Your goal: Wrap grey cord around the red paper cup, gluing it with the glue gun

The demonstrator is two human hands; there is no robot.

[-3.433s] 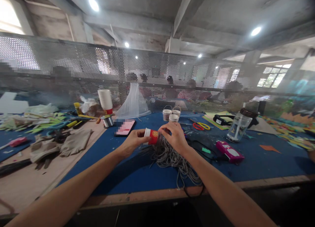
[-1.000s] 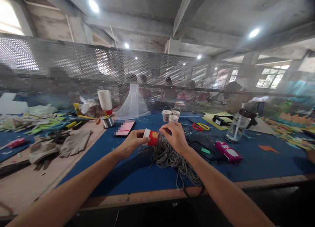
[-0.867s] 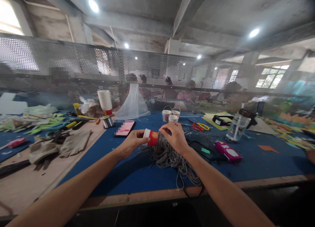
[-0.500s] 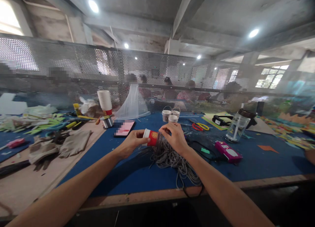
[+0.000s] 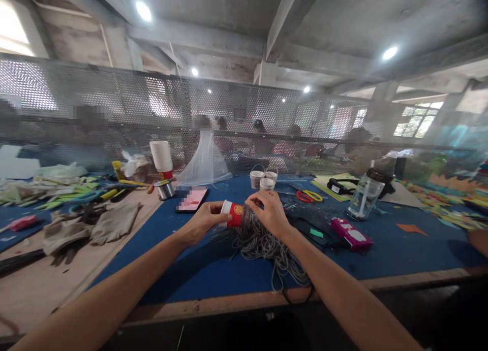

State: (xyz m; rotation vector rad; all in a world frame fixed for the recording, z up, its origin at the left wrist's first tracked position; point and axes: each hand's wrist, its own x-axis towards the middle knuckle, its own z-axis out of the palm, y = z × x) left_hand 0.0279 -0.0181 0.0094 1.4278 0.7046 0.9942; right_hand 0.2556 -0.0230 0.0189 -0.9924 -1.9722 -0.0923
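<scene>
A red and white paper cup (image 5: 236, 216) lies on its side just above the table. My left hand (image 5: 206, 221) is closed on it, thumb and fingers at the white rim end. Grey cord (image 5: 249, 216) is wound around the cup's other end. There my right hand (image 5: 269, 211) is closed in a pinch on the cord, though its fingertips partly hide the spot. Below the right hand and wrist, a loose heap of the same grey cord (image 5: 267, 247) spreads over the blue table top (image 5: 183, 275) toward the front edge.
Beyond my hands stand small cord-wrapped cups (image 5: 256, 179), some with handles. Scissors (image 5: 308, 195), a magenta device (image 5: 351, 234) and a glass bottle (image 5: 365, 196) are on the right. On the left are a phone (image 5: 191, 199), a wire spool (image 5: 165, 189), stacked cups (image 5: 161, 155) and gloves (image 5: 114, 223).
The view has shifted very slightly. Both hands keep their places at the cup and the cord, with no clear movement.
</scene>
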